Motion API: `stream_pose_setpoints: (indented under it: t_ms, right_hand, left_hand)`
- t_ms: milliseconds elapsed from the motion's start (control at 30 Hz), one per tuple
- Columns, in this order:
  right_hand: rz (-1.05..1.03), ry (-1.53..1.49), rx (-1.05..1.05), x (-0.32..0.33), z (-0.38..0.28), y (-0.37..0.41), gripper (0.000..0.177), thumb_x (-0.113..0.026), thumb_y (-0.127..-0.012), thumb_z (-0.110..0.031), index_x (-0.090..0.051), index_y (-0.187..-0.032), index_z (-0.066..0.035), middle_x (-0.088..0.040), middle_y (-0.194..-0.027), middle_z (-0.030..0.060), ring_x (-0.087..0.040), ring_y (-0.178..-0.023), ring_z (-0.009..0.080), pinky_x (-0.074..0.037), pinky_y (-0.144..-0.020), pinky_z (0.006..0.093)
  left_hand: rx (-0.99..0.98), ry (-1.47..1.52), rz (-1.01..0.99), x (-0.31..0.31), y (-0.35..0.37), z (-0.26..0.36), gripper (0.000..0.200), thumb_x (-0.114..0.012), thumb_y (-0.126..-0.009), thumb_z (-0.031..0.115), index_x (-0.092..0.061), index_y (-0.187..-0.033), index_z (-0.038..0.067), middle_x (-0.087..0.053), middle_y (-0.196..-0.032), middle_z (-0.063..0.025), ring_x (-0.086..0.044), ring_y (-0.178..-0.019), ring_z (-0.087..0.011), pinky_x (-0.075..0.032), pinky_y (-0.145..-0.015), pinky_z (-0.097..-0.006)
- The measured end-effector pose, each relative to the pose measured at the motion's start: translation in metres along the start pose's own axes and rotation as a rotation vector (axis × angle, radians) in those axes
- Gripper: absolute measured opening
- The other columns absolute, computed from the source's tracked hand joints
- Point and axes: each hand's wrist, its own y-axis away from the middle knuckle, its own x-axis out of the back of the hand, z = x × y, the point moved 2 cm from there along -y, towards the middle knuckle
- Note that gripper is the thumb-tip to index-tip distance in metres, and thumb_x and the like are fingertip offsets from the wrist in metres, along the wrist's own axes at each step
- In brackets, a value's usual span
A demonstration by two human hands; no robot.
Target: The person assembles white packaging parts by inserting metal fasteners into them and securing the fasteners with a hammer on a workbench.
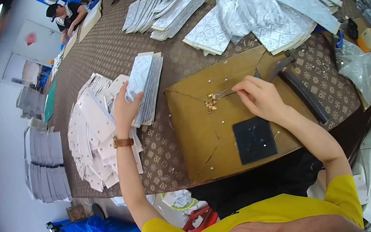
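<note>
My left hand (125, 110), with a brown-banded watch on the wrist, grips the near end of a silver patterned panel (140, 72) on a neat stack. Its thumb and fingers are apart, across the panel. My right hand (260, 99) is closed in a pinch above a brown board (198, 138). A thin grey thing shows at its fingertips, too small to name. Just left of those fingertips lies a small heap of gold-coloured rivets (211, 104). A black square pad (255, 140) sits on the board below my right hand.
White panels with metal studs (95, 130) are heaped at left. A hammer (303, 92) lies along the board's right edge. Silver panels (178, 8) and plastic bags (248, 6) lie farther back. An orange-tipped bottle (367, 38) stands right. A person (67, 19) works at the far end.
</note>
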Motion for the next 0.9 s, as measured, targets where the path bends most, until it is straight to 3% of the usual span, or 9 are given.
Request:
stream_pose_setpoints:
  t_ms: [133,300,433,567,667,700,800,833,900]
  right_hand:
    - [-0.008,-0.008,-0.011,-0.001,0.003,0.002,0.013,-0.070,-0.093,0.002,-0.069,-0.104,-0.006,-0.064,-0.088,0.0079,-0.065,-0.068,0.0239,-0.052,-0.061,0.0324]
    - [0.007,-0.024,-0.023,0.000,0.006,-0.001,0.012,-0.070,-0.093,0.001,-0.069,-0.104,-0.006,-0.064,-0.088,0.0075,-0.065,-0.068,0.0250,-0.052,-0.061,0.0344]
    - [-0.028,-0.017,-0.029,-0.002,0.008,0.002,0.012,-0.071,-0.093,0.000,-0.069,-0.103,-0.006,-0.064,-0.089,0.0077,-0.066,-0.070,0.0263,-0.052,-0.062,0.0358]
    - [-0.067,0.015,-0.035,-0.008,0.013,0.007,0.012,-0.073,-0.093,-0.002,-0.069,-0.103,-0.007,-0.065,-0.090,0.0078,-0.067,-0.072,0.0281,-0.053,-0.063,0.0370]
    - [-0.112,0.025,-0.052,-0.013,0.015,0.008,0.012,-0.074,-0.092,-0.004,-0.069,-0.103,-0.007,-0.065,-0.092,0.0078,-0.067,-0.074,0.0294,-0.054,-0.065,0.0377]
    - [-0.132,0.017,-0.074,-0.014,0.015,0.008,0.012,-0.075,-0.092,-0.004,-0.069,-0.102,-0.007,-0.065,-0.092,0.0078,-0.067,-0.075,0.0294,-0.054,-0.065,0.0380]
    - [-0.194,0.016,-0.106,-0.016,0.017,0.008,0.012,-0.076,-0.091,-0.006,-0.070,-0.101,-0.007,-0.066,-0.092,0.0078,-0.068,-0.078,0.0296,-0.054,-0.066,0.0385]
    - [-0.185,0.033,-0.083,-0.017,0.019,0.009,0.011,-0.076,-0.091,-0.006,-0.070,-0.100,-0.007,-0.066,-0.091,0.0077,-0.068,-0.079,0.0294,-0.054,-0.066,0.0384]
    - [-0.170,0.068,-0.045,-0.019,0.022,0.012,0.010,-0.077,-0.091,-0.007,-0.071,-0.099,-0.007,-0.066,-0.090,0.0076,-0.068,-0.081,0.0292,-0.055,-0.066,0.0383]
  left_hand:
    - [0.060,-0.047,-0.062,-0.035,-0.027,0.008,0.063,-0.084,-0.089,0.034,-0.065,-0.143,0.009,-0.068,-0.134,-0.0201,-0.064,-0.123,-0.0341,-0.051,-0.104,-0.0437]
    - [-0.038,-0.202,-0.029,-0.041,-0.005,0.033,0.068,-0.087,-0.084,0.040,-0.066,-0.143,0.014,-0.066,-0.131,-0.0166,-0.064,-0.121,-0.0385,-0.051,-0.104,-0.0468]
    - [-0.125,0.017,-0.032,-0.034,0.012,0.049,0.066,-0.088,-0.083,0.036,-0.067,-0.142,0.013,-0.062,-0.130,-0.0154,-0.061,-0.121,-0.0374,-0.051,-0.103,-0.0457]
    - [-0.174,0.028,0.166,-0.025,0.015,0.052,0.068,-0.090,-0.082,0.022,-0.065,-0.144,0.012,-0.062,-0.133,-0.0161,-0.064,-0.117,-0.0315,-0.053,-0.099,-0.0438]
    - [0.065,0.404,0.186,0.004,0.028,0.096,0.068,-0.078,-0.093,0.037,-0.056,-0.153,0.013,-0.058,-0.141,-0.0199,-0.062,-0.120,-0.0320,-0.054,-0.098,-0.0428]
    - [0.074,0.409,0.183,0.006,0.035,0.108,0.068,-0.078,-0.093,0.037,-0.056,-0.153,0.013,-0.058,-0.141,-0.0199,-0.062,-0.120,-0.0320,-0.054,-0.098,-0.0428]
    - [0.186,1.716,-0.217,-0.007,0.055,0.144,0.076,-0.059,-0.102,0.055,-0.043,-0.160,0.009,-0.052,-0.151,-0.0256,-0.063,-0.120,-0.0329,-0.055,-0.097,-0.0443]
    - [0.186,1.733,-0.206,-0.013,0.059,0.150,0.076,-0.059,-0.102,0.055,-0.043,-0.160,0.009,-0.052,-0.151,-0.0256,-0.063,-0.120,-0.0329,-0.055,-0.097,-0.0443]
    - [0.214,2.051,-0.286,-0.028,0.066,0.163,0.081,-0.046,-0.104,0.063,-0.038,-0.162,0.006,-0.050,-0.153,-0.0287,-0.063,-0.119,-0.0340,-0.055,-0.096,-0.0452]
